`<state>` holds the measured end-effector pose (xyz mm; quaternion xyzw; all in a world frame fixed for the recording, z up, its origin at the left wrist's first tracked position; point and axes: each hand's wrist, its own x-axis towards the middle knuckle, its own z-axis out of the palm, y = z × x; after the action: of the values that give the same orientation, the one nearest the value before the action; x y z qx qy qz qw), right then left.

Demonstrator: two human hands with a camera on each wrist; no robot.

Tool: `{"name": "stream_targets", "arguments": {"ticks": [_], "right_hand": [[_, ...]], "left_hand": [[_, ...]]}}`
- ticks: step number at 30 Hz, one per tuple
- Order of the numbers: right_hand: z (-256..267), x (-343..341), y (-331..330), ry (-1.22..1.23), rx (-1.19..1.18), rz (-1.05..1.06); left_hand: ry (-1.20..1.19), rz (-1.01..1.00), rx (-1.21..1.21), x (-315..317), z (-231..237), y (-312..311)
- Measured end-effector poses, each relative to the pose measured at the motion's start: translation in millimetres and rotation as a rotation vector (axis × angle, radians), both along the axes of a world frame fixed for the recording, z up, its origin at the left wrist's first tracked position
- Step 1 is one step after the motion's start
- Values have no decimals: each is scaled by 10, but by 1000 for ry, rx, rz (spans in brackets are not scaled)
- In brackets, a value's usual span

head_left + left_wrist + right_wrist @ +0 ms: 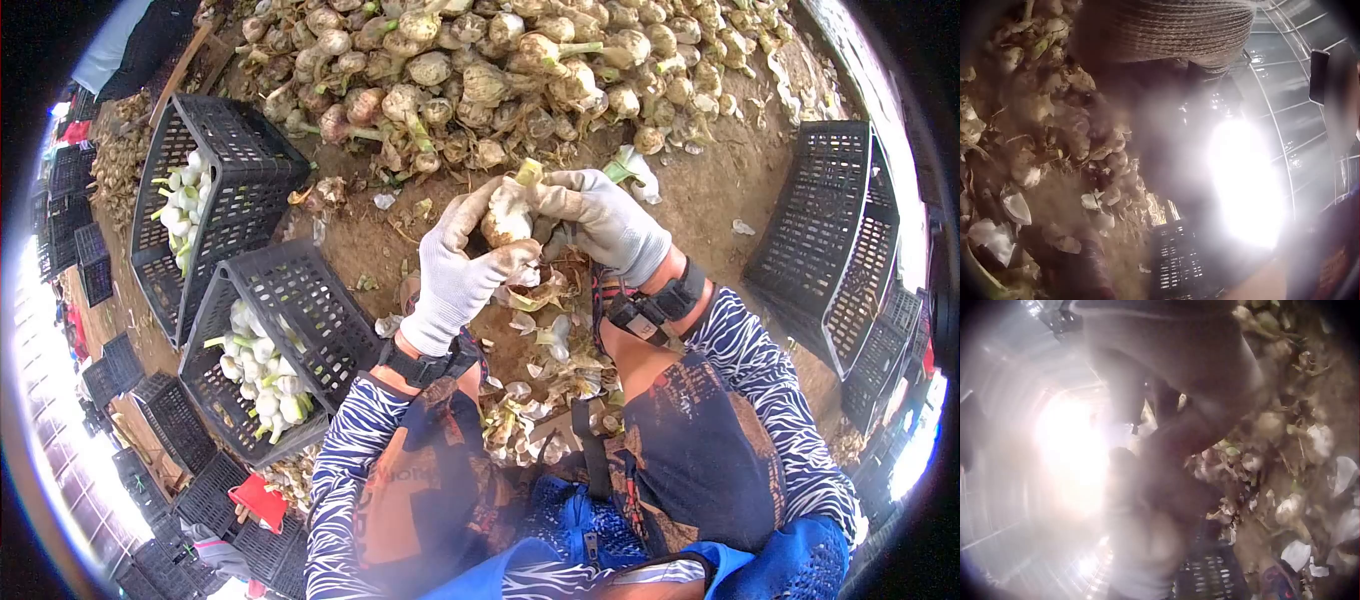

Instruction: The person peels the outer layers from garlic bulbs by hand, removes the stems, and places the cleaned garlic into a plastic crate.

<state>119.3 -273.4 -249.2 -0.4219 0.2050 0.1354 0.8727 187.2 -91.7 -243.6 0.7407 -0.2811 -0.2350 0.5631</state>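
Note:
A garlic bulb (507,222) with brown, dirty outer skin and a short cut stalk is up in front of the knees. My gloved left hand (448,275) holds it, fingers behind and thumb below. From the other side my gloved right hand (612,228) pinches the bulb near its stalk with thumb and forefinger. Loose skin hangs beneath the bulb. The glove (1166,31) fills the top of the left wrist view, and glare washes out much of both wrist views. Beyond the hands lies a big pile of unpeeled garlic (480,85).
Two black crates (300,310) with peeled white garlic (265,375) lie tipped on the left. More black crates (815,230) stand on the right. Peeled skins (555,340) litter the ground between the legs. A red item (260,502) lies on crates at lower left.

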Motion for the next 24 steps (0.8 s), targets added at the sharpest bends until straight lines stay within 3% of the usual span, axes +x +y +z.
{"name": "stream_targets", "arguments": {"ticks": [1, 3, 5, 7, 9, 15, 20, 24], "right_hand": [[34, -6, 5, 0, 0, -1], [114, -21, 3, -1, 49, -28], [100, 7, 16, 1, 19, -21], [71, 39, 40, 2, -10, -15], [21, 69, 91, -15, -65, -15], [-33, 44, 79, 17, 74, -46], [-25, 21, 36, -23, 175, -44], [139, 58, -12, 51, -28, -11]], "left_hand": [[0, -1, 0, -2, -12, -1], [664, 165, -231, -12, -70, 5], [676, 184, -270, -18, -100, 5], [833, 195, -453, -28, -108, -3], [849, 166, -462, 1, -102, 31], [913, 86, -496, -2, -193, 109], [1264, -114, -685, 107, -284, 200], [1123, 49, -602, 97, -154, 119]]}}
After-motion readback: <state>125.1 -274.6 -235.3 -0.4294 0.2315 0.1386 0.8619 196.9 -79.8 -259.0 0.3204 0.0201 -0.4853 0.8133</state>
